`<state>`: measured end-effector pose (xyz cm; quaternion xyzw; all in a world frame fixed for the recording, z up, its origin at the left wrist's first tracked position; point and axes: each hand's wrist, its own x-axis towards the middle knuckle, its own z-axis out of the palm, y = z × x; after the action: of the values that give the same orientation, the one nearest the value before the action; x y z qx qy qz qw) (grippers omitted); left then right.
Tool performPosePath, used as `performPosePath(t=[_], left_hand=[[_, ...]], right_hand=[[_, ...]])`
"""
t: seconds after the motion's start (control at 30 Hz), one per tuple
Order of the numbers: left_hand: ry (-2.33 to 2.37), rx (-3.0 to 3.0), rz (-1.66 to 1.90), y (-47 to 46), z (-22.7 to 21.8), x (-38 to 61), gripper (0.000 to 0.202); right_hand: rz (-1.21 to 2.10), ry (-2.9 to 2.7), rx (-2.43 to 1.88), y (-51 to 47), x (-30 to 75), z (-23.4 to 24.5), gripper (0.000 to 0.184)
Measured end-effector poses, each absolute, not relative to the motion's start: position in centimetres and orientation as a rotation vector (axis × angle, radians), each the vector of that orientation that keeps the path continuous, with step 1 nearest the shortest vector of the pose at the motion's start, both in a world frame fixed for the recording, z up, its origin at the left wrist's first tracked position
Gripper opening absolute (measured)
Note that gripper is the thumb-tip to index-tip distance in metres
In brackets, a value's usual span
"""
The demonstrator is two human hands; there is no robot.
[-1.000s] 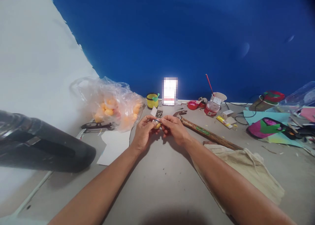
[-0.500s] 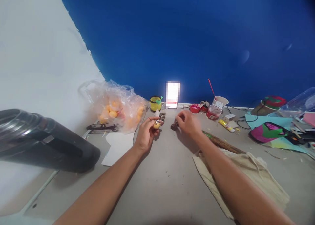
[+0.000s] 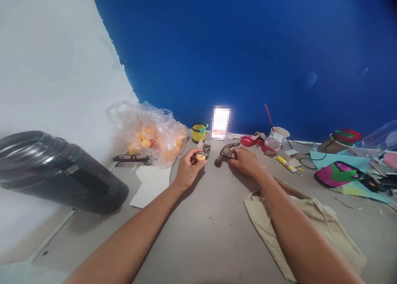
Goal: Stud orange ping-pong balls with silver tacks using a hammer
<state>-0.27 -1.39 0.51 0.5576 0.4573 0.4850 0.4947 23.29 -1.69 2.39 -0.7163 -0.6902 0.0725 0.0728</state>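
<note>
Right hand (image 3: 246, 162) grips hammer (image 3: 224, 154) near its head; likely top-heavy, rigid; best hold: handle (image 3: 290, 188) beyond grip. Left hand (image 3: 187, 171) pinches yellow ball (image 3: 201, 156).

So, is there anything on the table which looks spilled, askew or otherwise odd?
Nothing looks clearly spilled. The tall black cylindrical bottle seems to lean left, perhaps only lens distortion. A few tiny dark specks lie mid-way on the grey tabletop, looking like stray debris; I cannot tell what they are.

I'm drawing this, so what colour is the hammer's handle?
The claw hammer's handle is brown, showing best in the head view.
</note>
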Motion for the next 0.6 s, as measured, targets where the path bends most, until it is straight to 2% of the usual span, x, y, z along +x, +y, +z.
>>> performPosePath(t=[0.07,0.2,0.4,0.6], left_hand=[[1.12,1.363,1.171,-1.3,0.6,-0.2,0.04],[1.135,1.324,1.172,-1.1,0.6,-0.2,0.04],[1.121,1.255,1.191,-1.2,0.4,-0.1,0.041],[1.077,1.305,1.164,-1.5,0.3,0.2,0.04]], right_hand=[[0.041,-2.081,-2.141,-2.0,22.4,2.8,0.019],[-0.213,-1.989,-2.144,-2.6,21.2,3.4,0.035],[-0.307,-1.853,-2.007,-3.7,19.8,4.1,0.032],[-0.205,-1.908,-1.942,-4.4,18.0,3.9,0.025]])
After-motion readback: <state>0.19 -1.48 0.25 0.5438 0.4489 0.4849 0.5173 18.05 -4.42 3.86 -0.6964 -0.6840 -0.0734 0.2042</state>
